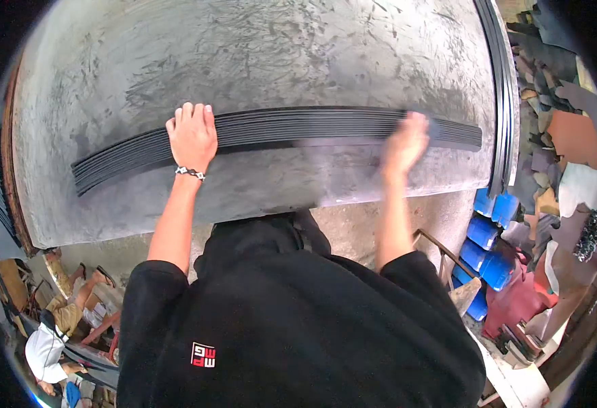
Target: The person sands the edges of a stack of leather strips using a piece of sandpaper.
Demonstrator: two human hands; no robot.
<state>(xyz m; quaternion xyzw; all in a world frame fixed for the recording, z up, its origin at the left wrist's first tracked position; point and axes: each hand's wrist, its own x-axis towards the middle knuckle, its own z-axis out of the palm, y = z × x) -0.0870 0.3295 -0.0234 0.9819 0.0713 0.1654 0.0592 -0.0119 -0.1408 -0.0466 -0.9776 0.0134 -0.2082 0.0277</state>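
A long bundle of thin black strips [298,126] lies side by side across the grey worktable [278,54], bowed in my wide view. My left hand [193,132], with a beaded bracelet at the wrist, is closed over the left part of the bundle, its fingertips at the far edge. Over the right part is my right hand [407,146], smeared by motion. A dark blur shows beside its fingers; whether it holds anything cannot be made out.
More long black strips [501,102] run along the table's right edge. Blue containers [482,232] and piled leather-like scraps [577,136] lie on the right. A person in a white shirt [45,350] sits low at the left. A metal frame [441,248] stands near my right arm.
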